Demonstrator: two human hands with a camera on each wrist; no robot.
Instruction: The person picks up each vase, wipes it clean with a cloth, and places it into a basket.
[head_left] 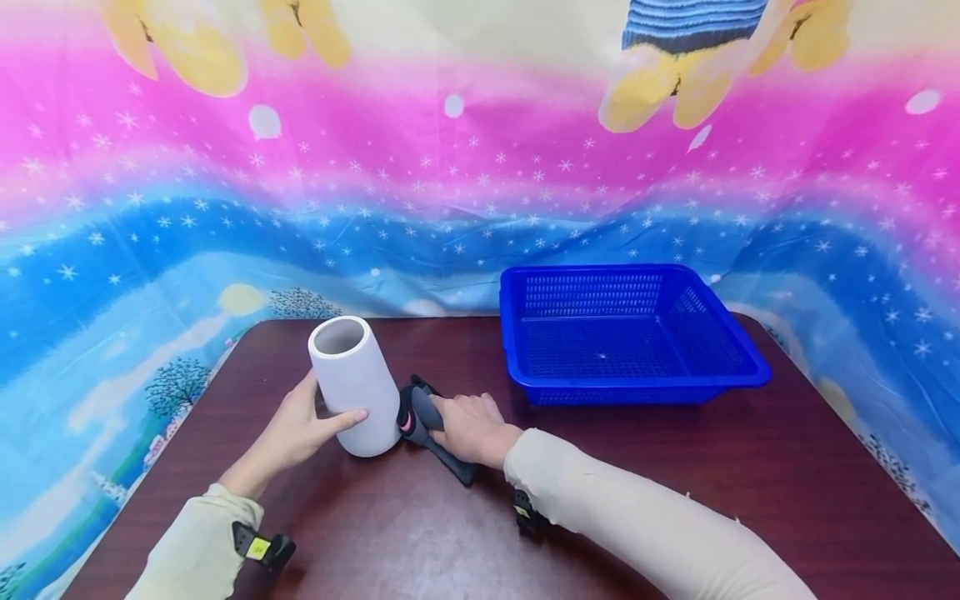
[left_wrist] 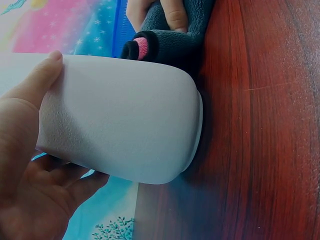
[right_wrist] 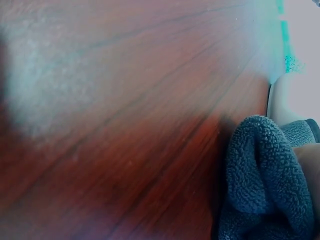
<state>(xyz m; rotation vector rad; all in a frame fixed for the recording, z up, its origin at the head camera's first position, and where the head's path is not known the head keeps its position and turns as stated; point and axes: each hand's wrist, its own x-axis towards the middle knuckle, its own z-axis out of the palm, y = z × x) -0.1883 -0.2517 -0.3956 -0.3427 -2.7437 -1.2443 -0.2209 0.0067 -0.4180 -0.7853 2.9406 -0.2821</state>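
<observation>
A white, hollow vase-like container (head_left: 358, 375) stands on the table with its round opening upward. My left hand (head_left: 294, 423) grips its left side, the thumb laid across the front and the other fingers behind. Just right of its base, my right hand (head_left: 474, 427) holds a bunched dark grey fleecy cloth (head_left: 456, 469) between thumb and fingers. The cloth shows black edging and a bit of pink, and it presses up close to the container's lower side. In the right wrist view, a thick fold of the cloth (right_wrist: 265, 170) hangs down by the tabletop.
A blue plastic basket (head_left: 637, 393) with perforated walls sits at the back right of the dark reddish-brown wooden table (head_left: 390, 533). Behind the table hangs a colourful printed curtain (head_left: 420, 175). Black wrist-worn devices (head_left: 264, 547) are strapped over both sleeves.
</observation>
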